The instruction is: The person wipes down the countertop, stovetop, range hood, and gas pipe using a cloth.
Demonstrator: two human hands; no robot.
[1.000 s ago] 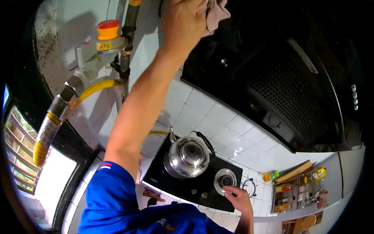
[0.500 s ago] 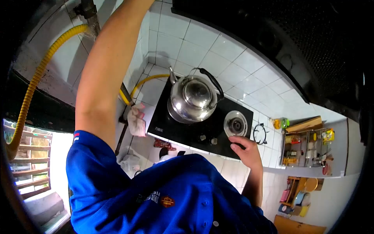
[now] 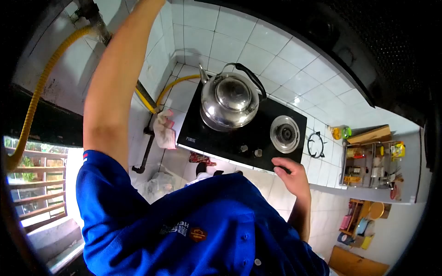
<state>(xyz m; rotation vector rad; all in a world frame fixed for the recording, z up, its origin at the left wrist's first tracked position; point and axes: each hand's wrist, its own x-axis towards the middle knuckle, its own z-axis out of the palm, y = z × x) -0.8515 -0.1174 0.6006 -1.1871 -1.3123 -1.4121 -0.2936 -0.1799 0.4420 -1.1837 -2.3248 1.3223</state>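
My left arm (image 3: 108, 92) reaches up past the top edge of the view, so its hand is out of sight. At the front right corner of the black gas stove (image 3: 198, 133) is my right hand (image 3: 293, 176), its thumb and forefinger apart at the stove's edge and nothing seen held. Just behind that hand lies a bare burner (image 3: 285, 134). A shiny metal kettle (image 3: 230, 102) with a raised black handle stands on the left burner. Two knobs (image 3: 251, 150) sit near the stove's front.
A black range hood (image 3: 340, 60) hangs overhead. Right of the stove are a pan support ring (image 3: 316, 145) and a rack of jars (image 3: 370, 165). A yellow hose (image 3: 43, 83) and a pipe (image 3: 146, 95) run at left. A pinkish cloth (image 3: 164, 129) hangs beside the stove.
The view has tilted down from the hood. My left hand, seen holding a pinkish cloth against the hood, has left the frame. My right hand stays near the stove's corner, slightly farther from the burner.
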